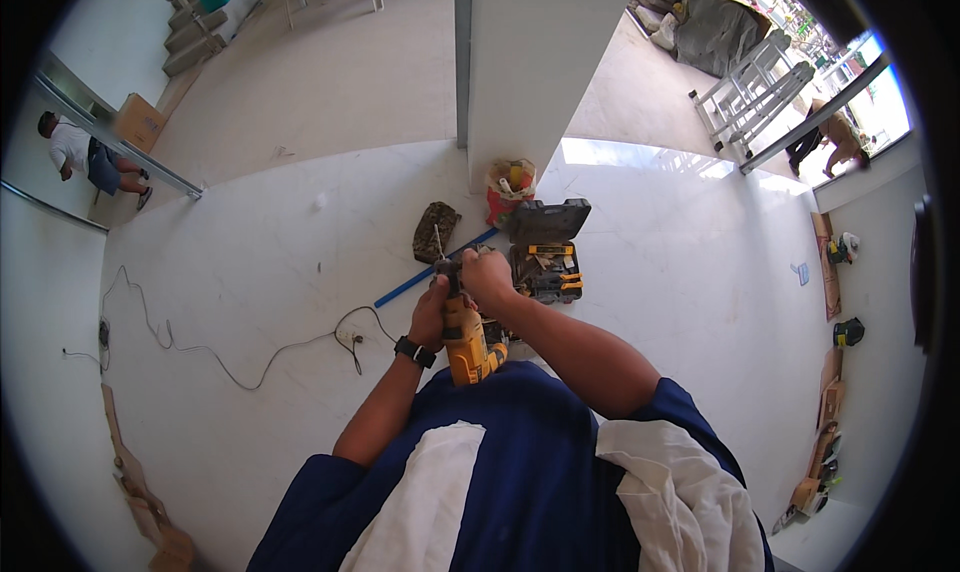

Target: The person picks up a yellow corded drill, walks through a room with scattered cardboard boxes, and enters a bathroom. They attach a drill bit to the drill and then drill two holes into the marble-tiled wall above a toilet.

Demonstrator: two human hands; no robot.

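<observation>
A yellow and black power drill (464, 344) rests against my body with its nose pointing away from me. My left hand (430, 314) is closed around the front of the drill, near its dark chuck (449, 270). A thin drill bit (437, 238) sticks out beyond the chuck. My right hand (487, 278) is closed at the chuck's right side, with its fingers bent. Something small and dark shows at those fingertips, too small to name. Past my hands, a camouflage pouch (436, 230) lies on the floor beside a blue level-like bar (408, 288).
An open toolbox (546, 272) stands on the white tiles to the right, below a red bucket (510, 192) by the pillar (540, 72). A cable (215, 349) snakes across the left floor. One person (90, 157) is at far left, another (840, 137) near a ladder (755, 92).
</observation>
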